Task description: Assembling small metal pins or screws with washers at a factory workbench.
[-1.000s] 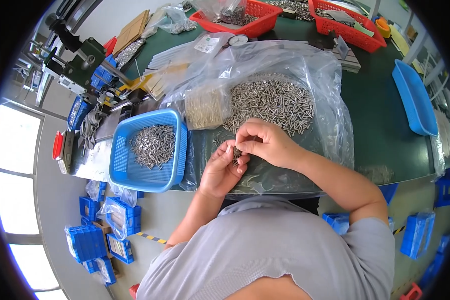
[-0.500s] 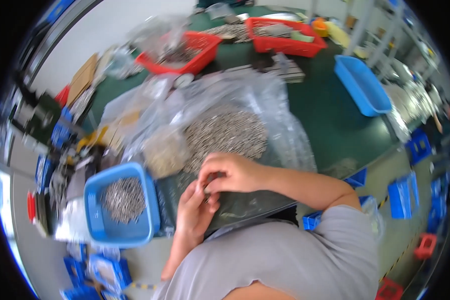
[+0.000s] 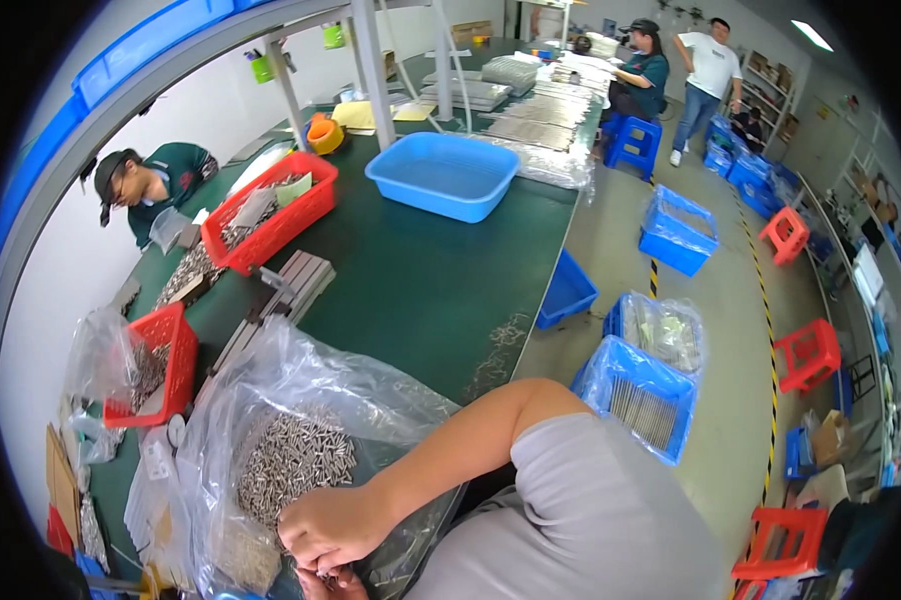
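My right hand bends over my left hand at the bottom of the view, their fingertips together. Both hands look closed, and whatever they pinch is too small or hidden to make out. The lower frame edge cuts off much of the left hand. Just beyond the right hand spreads a pile of small metal pins, heaped on clear plastic sheeting. Beside the hands on the left lies a clear bag of small pale pieces.
Red baskets and a metal rail fixture stand on the green table. A blue tub sits farther back. Blue crates line the floor at right. A co-worker leans in at far left; other people are at the back.
The view has swung up and to the right, so the hands and pile now appear lower left, and the far room shows. My hands stay together; the blue pin tub is mostly out of frame.
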Action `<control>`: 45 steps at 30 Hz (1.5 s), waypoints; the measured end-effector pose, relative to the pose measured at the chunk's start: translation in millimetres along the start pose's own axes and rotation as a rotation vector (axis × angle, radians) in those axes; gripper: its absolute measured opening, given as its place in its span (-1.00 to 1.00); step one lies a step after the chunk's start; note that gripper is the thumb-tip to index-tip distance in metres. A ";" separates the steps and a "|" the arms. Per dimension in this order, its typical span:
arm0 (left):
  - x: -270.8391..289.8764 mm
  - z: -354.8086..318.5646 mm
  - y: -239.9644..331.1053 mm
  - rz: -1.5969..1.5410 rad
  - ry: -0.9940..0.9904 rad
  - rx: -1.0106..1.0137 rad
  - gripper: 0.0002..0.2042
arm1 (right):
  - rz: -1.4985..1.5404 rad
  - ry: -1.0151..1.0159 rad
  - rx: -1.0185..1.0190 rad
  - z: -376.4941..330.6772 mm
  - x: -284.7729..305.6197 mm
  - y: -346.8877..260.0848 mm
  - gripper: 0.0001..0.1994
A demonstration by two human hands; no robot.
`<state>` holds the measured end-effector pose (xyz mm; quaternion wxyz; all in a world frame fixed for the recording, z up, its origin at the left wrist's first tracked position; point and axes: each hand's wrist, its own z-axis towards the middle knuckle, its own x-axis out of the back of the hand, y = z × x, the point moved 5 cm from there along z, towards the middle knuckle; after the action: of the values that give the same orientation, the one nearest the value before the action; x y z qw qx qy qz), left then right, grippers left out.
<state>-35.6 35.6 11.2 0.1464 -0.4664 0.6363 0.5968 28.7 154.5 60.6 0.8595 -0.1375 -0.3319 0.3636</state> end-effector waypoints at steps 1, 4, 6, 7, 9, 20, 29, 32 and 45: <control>-7.3 -0.9 1.7 0.007 -0.018 -0.023 -0.67 | 0.033 0.021 -0.008 0.6 0.2 -0.5 -0.86; -3.6 -1.2 1.2 -0.007 -0.008 -0.016 -0.66 | 0.045 0.057 0.004 2.6 2.5 2.3 -0.88; -4.0 -1.3 1.3 0.016 0.050 0.016 -0.66 | 0.005 0.028 0.001 1.4 -0.5 2.5 -0.87; -3.8 -1.1 2.1 0.017 0.048 0.017 -0.66 | 0.003 0.029 0.000 1.3 -2.7 2.5 -0.87; -7.0 -0.9 3.8 0.044 -0.052 0.014 -0.66 | 0.032 0.073 -0.004 1.0 -3.8 3.5 -0.88; 10.7 -11.0 11.5 0.130 -0.088 0.009 -0.69 | -0.098 0.033 0.210 1.5 -4.9 -8.9 -0.84; -1.8 -39.6 67.5 -0.244 -0.106 0.048 -0.81 | 0.147 0.072 -0.109 8.6 8.7 -1.3 -0.88; 42.5 -31.8 106.3 -0.201 -0.101 0.047 -0.80 | 0.122 0.016 -0.142 2.3 10.2 4.0 -0.88; 119.8 -67.1 152.7 -0.019 0.053 -0.100 -0.71 | 0.100 -0.071 -0.238 2.0 -0.4 13.1 -0.92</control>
<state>-190.6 -97.1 33.7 0.1116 -0.4947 0.6049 0.6139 20.2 163.3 55.6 0.8056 -0.2419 -0.3958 0.3686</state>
